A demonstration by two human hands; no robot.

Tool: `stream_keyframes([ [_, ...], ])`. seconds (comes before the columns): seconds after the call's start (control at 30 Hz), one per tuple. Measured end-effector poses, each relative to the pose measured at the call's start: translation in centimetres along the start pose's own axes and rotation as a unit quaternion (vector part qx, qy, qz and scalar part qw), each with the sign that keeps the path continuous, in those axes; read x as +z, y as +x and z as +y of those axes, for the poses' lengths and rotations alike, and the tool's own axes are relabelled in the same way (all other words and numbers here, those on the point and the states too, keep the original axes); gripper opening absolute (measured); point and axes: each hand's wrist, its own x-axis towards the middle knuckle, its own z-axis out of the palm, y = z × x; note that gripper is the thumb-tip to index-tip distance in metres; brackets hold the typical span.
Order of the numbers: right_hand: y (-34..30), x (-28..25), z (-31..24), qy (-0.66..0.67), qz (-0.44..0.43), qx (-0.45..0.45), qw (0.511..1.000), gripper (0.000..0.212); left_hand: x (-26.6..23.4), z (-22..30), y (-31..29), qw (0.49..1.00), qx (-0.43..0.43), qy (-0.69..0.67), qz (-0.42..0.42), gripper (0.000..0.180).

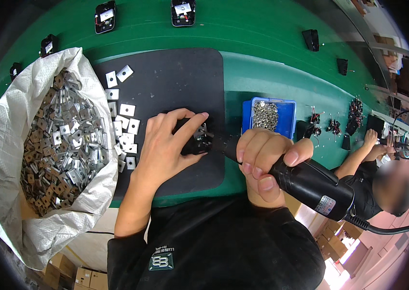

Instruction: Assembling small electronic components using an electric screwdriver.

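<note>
My left hand (pixel 158 145) is closed round a small black plastic housing (pixel 197 141) on the dark mat (pixel 180 72), with fingers and thumb on either side of it. In my right hand (pixel 265 162) is a black electric screwdriver (pixel 318 191), gripped near its front and lying slantwise. Its nose points left at the housing; whether the bit touches a screw cannot be made out. Loose square metal plates (pixel 127 110), each with a centre hole, lie left of the housing. Behind my right hand stands a blue bin (pixel 293 118) of small screws (pixel 265 116).
A white woven sack (pixel 9 150) full of metal plates stands at the left. Black housings with plates (pixel 105 17) sit along the green surface (pixel 253 29) at the back. Wired parts (pixel 334 126) lie at the right, near a co-worker's hand (pixel 370 138). The screwdriver's cable (pixel 390 230) runs right.
</note>
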Motion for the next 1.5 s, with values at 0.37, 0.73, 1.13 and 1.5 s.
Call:
stream_keyframes([
  [0.37, 1.1, -0.4, 0.6, -0.017, -0.096, -0.049, 0.994, 0.031, 0.1, -0.1, 0.0, 1.000, 0.002, -0.007, 0.003, 0.074],
  [0.73, 1.4, 0.1, 1.6, -0.013, -0.167, -0.104, 0.980, 0.037, 0.0, -0.5, -0.3, 1.000, 0.022, -0.007, 0.005, 0.077],
  [1.13, 0.0, -6.2, -5.5, 0.041, 0.021, -0.044, 0.998, 0.055, 0.2, 2.6, 5.3, 0.995, -0.022, -0.035, 0.093, 0.078],
  [1.5, -1.9, -8.8, -2.6, -0.058, 0.180, 0.095, 0.977, 0.058, 4.7, 1.5, 22.5, 0.983, 0.068, 0.167, 0.037, 0.077],
])
